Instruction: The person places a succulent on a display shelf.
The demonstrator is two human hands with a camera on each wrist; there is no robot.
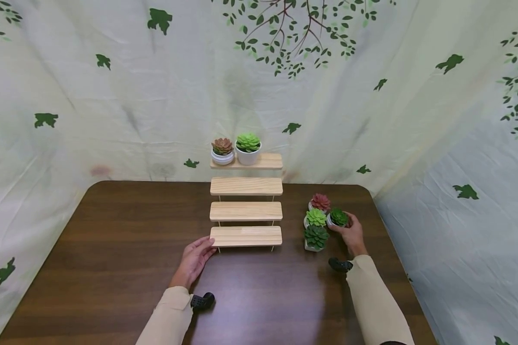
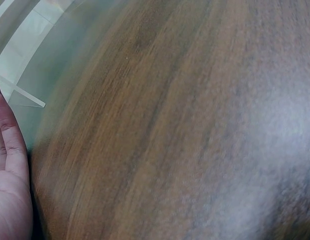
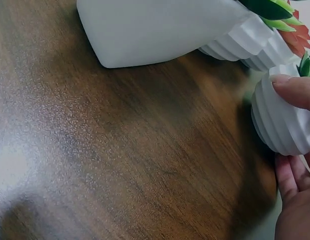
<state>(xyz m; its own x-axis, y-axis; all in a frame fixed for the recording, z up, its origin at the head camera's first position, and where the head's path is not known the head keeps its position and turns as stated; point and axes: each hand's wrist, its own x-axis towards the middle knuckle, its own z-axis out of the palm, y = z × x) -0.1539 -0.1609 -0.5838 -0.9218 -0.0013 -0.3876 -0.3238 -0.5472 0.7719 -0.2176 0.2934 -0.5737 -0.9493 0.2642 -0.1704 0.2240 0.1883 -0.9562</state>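
At the right of the table, my right hand grips a small dark green succulent in a white ribbed pot. The thumb lies on the pot's side near the rim, and fingers show beyond its lower part. Whether the pot touches the table is unclear. My left hand holds the left end of the lowest step of a wooden stepped stand; its exact finger contact is partly hidden. On the top step, at its left, stand a reddish-brown succulent and a bright green succulent, both in white pots.
Left of the gripped pot stand a red succulent, a light green succulent and a dark green succulent, close together. The dark wooden table ends at a leaf-printed cloth behind and to the right.
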